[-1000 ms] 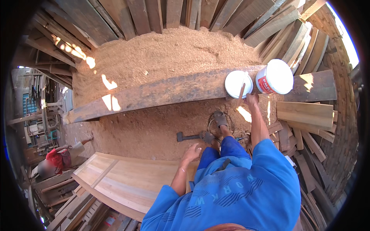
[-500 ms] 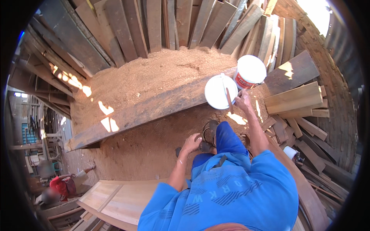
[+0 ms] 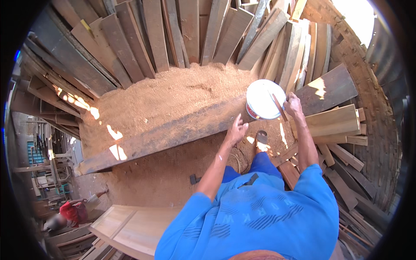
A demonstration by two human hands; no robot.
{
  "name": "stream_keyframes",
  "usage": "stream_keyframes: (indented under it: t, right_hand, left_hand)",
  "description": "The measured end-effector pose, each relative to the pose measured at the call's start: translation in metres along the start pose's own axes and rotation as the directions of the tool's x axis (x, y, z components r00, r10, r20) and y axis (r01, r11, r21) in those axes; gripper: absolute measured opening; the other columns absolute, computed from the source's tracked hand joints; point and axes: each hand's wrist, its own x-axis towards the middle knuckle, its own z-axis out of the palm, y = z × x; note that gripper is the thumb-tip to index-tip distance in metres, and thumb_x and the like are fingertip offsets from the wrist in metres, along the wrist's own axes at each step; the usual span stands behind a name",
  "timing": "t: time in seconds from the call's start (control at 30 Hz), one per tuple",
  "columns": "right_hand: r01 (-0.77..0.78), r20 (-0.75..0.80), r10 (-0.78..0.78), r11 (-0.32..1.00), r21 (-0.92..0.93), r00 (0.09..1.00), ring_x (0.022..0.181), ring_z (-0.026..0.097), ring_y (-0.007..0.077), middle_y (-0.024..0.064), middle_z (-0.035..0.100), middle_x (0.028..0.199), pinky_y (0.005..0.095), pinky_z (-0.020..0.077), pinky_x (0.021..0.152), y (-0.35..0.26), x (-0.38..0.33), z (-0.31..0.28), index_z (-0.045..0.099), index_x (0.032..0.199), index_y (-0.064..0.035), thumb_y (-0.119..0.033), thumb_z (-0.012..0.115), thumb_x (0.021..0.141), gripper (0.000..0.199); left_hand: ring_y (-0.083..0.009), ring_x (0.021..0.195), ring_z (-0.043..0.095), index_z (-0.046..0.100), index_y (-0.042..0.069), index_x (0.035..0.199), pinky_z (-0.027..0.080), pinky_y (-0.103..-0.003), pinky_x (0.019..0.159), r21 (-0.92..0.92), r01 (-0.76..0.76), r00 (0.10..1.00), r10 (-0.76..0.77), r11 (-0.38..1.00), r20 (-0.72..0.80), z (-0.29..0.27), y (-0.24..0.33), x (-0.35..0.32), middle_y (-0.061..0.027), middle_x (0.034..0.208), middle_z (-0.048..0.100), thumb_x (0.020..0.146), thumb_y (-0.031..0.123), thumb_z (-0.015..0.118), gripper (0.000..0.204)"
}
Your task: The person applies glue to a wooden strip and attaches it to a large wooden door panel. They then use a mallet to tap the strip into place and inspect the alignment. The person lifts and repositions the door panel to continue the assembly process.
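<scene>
Now right hand [image 3: 294, 105] grips a stick [image 3: 277, 106] over round white bucket [image 3: 262, 100]; left hand [image 3: 236, 130] open above rough plank [image 3: 164, 136]

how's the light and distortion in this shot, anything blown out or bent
Head view: hard sunlight, blown out at the upper right corner; bright patches fall on the long dark wooden plank and the sawdust pile. The round white plastic bucket is bright yet readable. Fisheye bends the leaning boards toward the black rim. The hands look sharp.
</scene>
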Motion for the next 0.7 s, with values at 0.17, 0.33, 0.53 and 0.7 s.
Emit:
stream_keyframes:
  t: [0.17,0.33,0.53,0.7]
  right_hand:
    - [0.073,0.057,-0.080,0.990,0.118,0.995,0.078,0.065,0.0384,0.0234,0.064,0.079,0.0445,0.0504,0.071,0.000,0.006,0.003,0.060,0.084,-0.0011,-0.011,0.060,0.077,0.013]
    - [0.096,0.058,-0.106,0.985,0.146,0.993,0.077,0.064,0.0392,0.0232,0.064,0.078,0.0461,0.0497,0.070,0.002,0.019,-0.003,0.060,0.083,-0.0014,-0.012,0.061,0.079,0.011]
    - [0.195,-0.003,-0.199,0.961,0.196,0.980,0.076,0.063,0.0404,0.0238,0.063,0.078,0.0469,0.0492,0.068,0.007,0.036,0.002,0.059,0.082,-0.0013,-0.009,0.060,0.080,0.008]
    - [0.207,0.093,-0.218,0.971,0.117,0.972,0.076,0.063,0.0371,0.0195,0.064,0.081,0.0443,0.0495,0.069,0.014,0.044,0.008,0.062,0.088,-0.0036,-0.014,0.059,0.082,0.013]
  left_hand:
    - [-0.0313,0.117,0.056,0.017,0.001,0.149,0.048,-0.037,0.094,-0.174,-0.128,0.986,0.106,0.976,-0.131,0.039,0.008,0.050,-0.0303,0.135,0.047,0.093,0.022,0.057,0.072]
    - [-0.0271,0.110,0.060,0.031,-0.002,0.144,0.048,-0.034,0.091,0.186,-0.094,0.946,0.146,0.978,-0.289,0.059,0.022,0.063,-0.0267,0.123,0.057,0.091,0.016,0.059,0.062]
    - [-0.0267,0.096,0.064,0.038,-0.003,0.140,0.050,-0.035,0.083,0.205,-0.103,0.917,0.173,0.973,-0.360,0.064,0.032,0.073,-0.0241,0.108,0.064,0.089,0.014,0.062,0.059]
    - [-0.0302,0.111,0.061,0.041,0.004,0.141,0.047,-0.037,0.093,0.210,0.037,0.920,0.049,0.977,-0.389,0.062,0.052,0.066,-0.0244,0.123,0.059,0.089,0.013,0.060,0.056]
